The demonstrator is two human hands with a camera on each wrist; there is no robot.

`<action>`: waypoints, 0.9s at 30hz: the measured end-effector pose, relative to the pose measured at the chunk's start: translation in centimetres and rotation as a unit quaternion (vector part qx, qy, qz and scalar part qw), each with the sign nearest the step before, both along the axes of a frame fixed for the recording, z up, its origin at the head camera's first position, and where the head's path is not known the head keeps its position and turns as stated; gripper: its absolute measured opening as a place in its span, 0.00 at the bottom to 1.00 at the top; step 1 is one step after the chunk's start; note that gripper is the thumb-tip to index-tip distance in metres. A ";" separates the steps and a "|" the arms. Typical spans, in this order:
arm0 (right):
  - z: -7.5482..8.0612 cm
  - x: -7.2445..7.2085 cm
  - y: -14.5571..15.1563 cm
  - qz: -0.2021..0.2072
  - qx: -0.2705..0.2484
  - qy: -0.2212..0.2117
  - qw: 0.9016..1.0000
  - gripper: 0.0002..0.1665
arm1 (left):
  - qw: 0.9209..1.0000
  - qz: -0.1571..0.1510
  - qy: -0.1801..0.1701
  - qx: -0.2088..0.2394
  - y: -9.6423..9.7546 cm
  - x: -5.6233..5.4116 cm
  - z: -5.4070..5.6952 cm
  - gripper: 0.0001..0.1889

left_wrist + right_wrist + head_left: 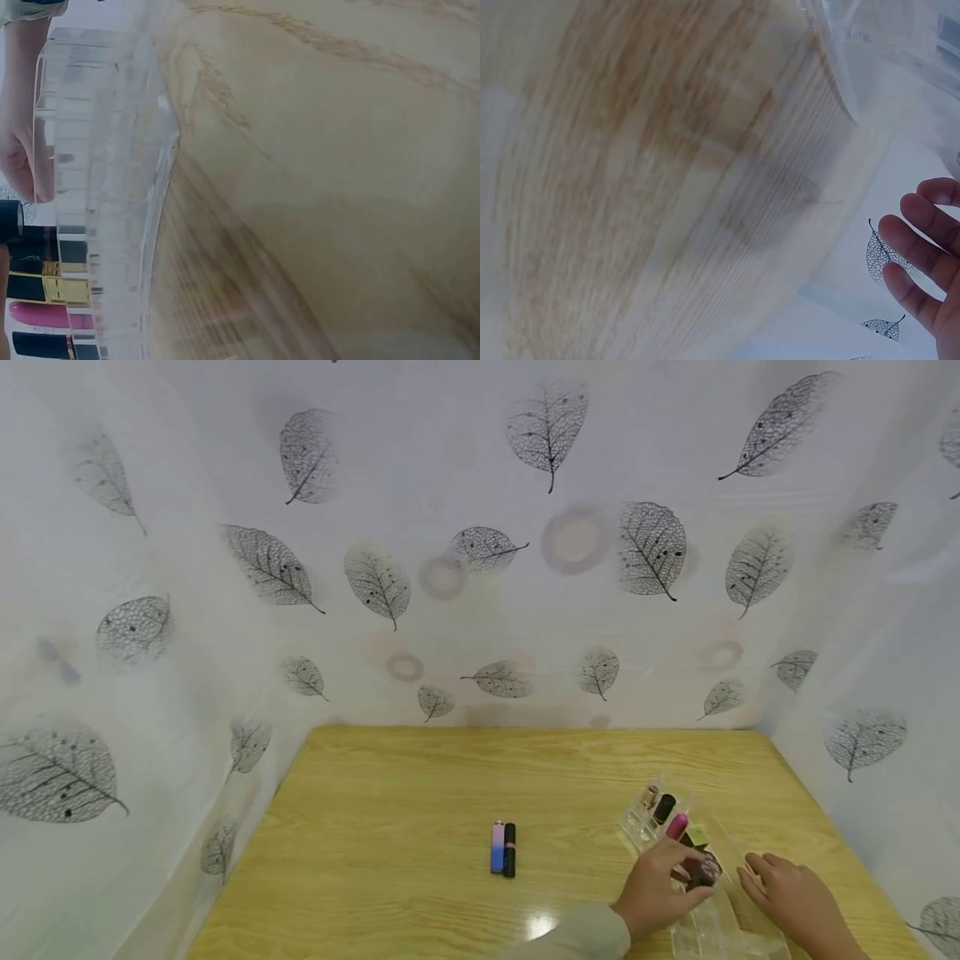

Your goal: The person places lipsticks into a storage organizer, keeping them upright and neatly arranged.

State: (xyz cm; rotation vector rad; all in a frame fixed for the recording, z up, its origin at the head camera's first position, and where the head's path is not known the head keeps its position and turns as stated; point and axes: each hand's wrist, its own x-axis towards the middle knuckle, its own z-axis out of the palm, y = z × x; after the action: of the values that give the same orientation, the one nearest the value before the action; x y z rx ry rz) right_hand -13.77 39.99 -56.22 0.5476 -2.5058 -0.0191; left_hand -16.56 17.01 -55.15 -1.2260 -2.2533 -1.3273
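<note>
A clear plastic lipstick organizer (pixel 708 931) lies at the right of the table, with several lipsticks standing in its slots. Among them are a black lipstick (pixel 664 809), a pink one (pixel 677 827) and a gold-based one (pixel 66 289). My left hand (pixel 654 887) pinches a dark lipstick (pixel 703 870) between thumb and fingers over the organizer; its black end (pixel 10 220) shows in the left wrist view. Beside the organizer's right edge is my right hand (pixel 797 893), its fingers relaxed and holding nothing, as the right wrist view of the hand (pixel 930 255) also shows.
Two more lipstick tubes, one pink and blue (pixel 498 847) and one black (pixel 510 850), lie side by side mid-table. A pale leaf-patterned curtain (pixel 480 618) hangs around the back and sides of the wood-grain table (pixel 390 793).
</note>
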 end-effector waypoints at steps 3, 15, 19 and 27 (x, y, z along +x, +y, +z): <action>0.0 0.0 0.0 -0.002 -0.007 -0.001 1.000 0.20 | 1.000 0.001 0.003 -0.011 0.4 0.2 -0.3 0.16; -0.2 0.2 -0.2 -0.012 -0.023 -0.013 1.000 0.15 | 0.997 0.018 -0.001 -0.071 1.0 0.8 -0.7 0.16; -0.1 0.3 -0.3 -0.022 -0.033 -0.027 0.999 0.11 | 0.998 0.022 -0.004 -0.057 1.2 0.6 -0.8 0.16; 0.1 0.3 -0.5 -0.029 -0.036 -0.032 0.998 0.10 | 0.997 0.046 0.041 -0.049 1.4 0.3 -0.8 0.16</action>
State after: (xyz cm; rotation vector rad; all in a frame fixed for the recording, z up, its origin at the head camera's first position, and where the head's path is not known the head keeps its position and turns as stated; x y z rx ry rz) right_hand -13.43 39.45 -56.08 0.4539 -2.5735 0.0665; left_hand -16.28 18.40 -55.91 -1.1706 -2.3125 -1.1254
